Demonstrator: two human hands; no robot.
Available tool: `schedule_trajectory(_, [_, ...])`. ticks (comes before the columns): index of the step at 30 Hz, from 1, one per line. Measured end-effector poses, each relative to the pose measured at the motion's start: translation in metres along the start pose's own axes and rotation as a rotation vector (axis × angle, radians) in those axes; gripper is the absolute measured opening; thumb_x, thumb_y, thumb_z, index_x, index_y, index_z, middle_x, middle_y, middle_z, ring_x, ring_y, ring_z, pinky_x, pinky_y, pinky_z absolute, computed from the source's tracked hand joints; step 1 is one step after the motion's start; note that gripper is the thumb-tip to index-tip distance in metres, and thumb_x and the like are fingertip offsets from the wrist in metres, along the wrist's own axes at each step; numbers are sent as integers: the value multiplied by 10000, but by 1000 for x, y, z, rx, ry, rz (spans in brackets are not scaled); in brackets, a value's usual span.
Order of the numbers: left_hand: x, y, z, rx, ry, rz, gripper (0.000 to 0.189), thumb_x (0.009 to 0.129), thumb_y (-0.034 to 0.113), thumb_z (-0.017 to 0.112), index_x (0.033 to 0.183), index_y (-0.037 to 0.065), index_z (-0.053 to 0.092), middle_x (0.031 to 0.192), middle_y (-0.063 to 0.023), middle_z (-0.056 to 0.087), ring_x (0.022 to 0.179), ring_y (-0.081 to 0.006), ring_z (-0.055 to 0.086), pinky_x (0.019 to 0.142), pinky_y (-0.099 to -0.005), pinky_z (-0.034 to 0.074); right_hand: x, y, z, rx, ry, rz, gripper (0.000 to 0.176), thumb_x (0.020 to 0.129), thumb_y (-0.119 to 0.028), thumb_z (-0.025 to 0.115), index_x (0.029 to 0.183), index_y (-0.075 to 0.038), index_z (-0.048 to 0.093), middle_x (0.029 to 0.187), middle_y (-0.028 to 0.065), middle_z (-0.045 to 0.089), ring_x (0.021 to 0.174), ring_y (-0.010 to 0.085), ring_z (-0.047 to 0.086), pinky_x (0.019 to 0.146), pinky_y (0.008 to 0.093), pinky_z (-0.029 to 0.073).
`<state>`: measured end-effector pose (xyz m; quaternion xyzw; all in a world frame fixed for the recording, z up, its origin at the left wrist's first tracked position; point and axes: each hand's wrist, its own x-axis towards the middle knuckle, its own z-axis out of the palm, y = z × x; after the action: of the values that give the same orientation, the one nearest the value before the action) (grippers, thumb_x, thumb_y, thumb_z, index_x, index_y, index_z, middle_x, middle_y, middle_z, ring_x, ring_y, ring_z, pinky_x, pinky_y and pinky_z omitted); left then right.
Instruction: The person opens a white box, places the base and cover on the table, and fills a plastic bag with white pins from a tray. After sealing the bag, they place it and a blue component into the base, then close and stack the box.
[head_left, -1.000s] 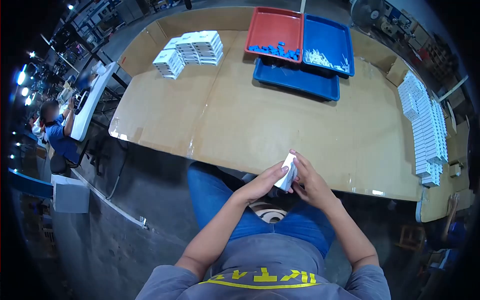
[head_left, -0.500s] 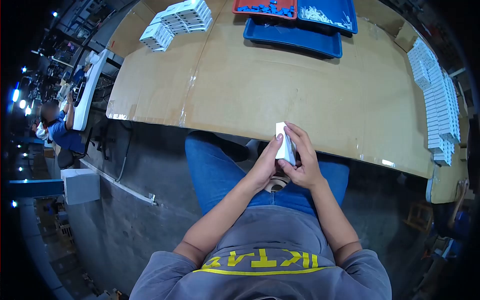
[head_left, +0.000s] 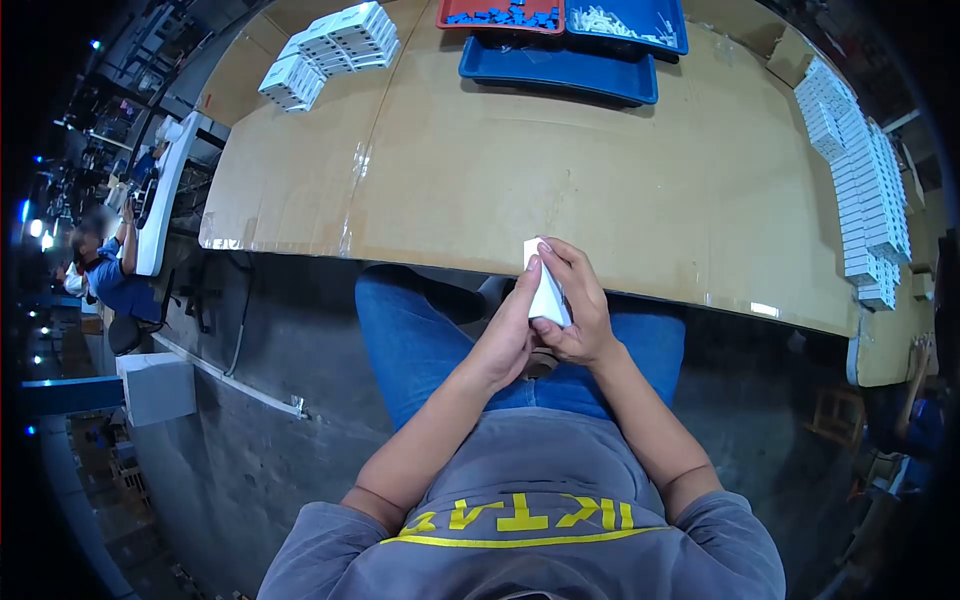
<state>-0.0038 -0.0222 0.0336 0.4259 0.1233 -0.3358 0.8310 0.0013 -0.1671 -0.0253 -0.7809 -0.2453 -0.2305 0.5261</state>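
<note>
A white, box-shaped piece (head_left: 547, 299) with smooth faces is held between my two hands, in front of my lap at the table's near edge. My left hand (head_left: 507, 338) wraps its left side, the thumb lying along it near the top. From the right, my right hand (head_left: 584, 312) grips it with fingers around the far side and the thumb low on the near end. My palms and fingers hide much of its lower part.
The cardboard-covered table (head_left: 480, 190) lies ahead. At its far side stand a red tray (head_left: 498, 28) of small blue parts, a blue tray (head_left: 622, 42) of white parts and another blue tray (head_left: 558, 80). White pieces are stacked left (head_left: 345, 42) and right (head_left: 868, 190). A person (head_left: 115, 275) sits far left.
The white piece stays in both hands and has turned slightly, showing more of its broad face. The whole view has shifted a little, so the table and trays appear further left and higher.
</note>
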Motion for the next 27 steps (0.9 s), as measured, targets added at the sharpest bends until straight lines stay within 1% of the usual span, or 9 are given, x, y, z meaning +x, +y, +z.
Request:
schedule_trajectory(1, [0, -1, 1, 34, 28, 7, 611, 1095, 590, 404, 1444, 96, 491, 1255, -50, 643, 1147, -145, 654, 937, -294, 556, 1, 0, 1, 5, 19, -5, 794, 908, -507, 701, 1457, 41, 530, 1417, 286, 544, 1263, 431, 582, 1050, 476, 490])
schedule_trajectory(4, [-1, -1, 1, 43, 18, 36, 626, 1095, 601, 386, 1443, 91, 492, 1256, -50, 643, 1142, -145, 655, 937, -294, 557, 3, -1, 7, 37, 64, -8, 796, 926, -534, 682, 1452, 47, 540, 1410, 286, 550, 1248, 432, 588, 1035, 477, 499])
schedule_trajectory(7, [-2, -2, 0, 76, 51, 37, 640, 1094, 611, 377, 1440, 85, 493, 1237, -48, 644, 1110, -137, 662, 917, -286, 562, 1, -4, 11, 61, 78, 16, 806, 938, -552, 669, 1449, 58, 542, 1406, 298, 549, 1241, 436, 590, 1028, 478, 503])
schedule_trajectory(13, [1, -8, -5, 56, 56, 86, 625, 1089, 615, 394, 1386, 82, 530, 1154, -31, 649, 1021, -108, 662, 833, -259, 561, -4, 1, 17, 15, 77, -15, 826, 972, -587, 616, 1423, 101, 556, 1372, 338, 557, 1222, 453, 600, 1012, 477, 512])
schedule_trajectory(16, [5, -14, -13, 92, 18, 83, 611, 1085, 621, 407, 1353, 89, 544, 1137, -24, 644, 998, -94, 654, 800, -248, 546, -7, 0, 18, -3, 99, -22, 821, 995, -594, 577, 1404, 117, 569, 1357, 345, 566, 1211, 458, 608, 1002, 479, 518])
schedule_trajectory(27, [7, -21, -15, 79, 50, 87, 596, 1088, 614, 408, 1363, 98, 527, 1120, -20, 633, 980, -84, 638, 783, -250, 535, -10, 1, 19, -13, 87, -28, 802, 1037, -591, 498, 1398, 121, 574, 1373, 338, 570, 1216, 457, 614, 1006, 478, 521])
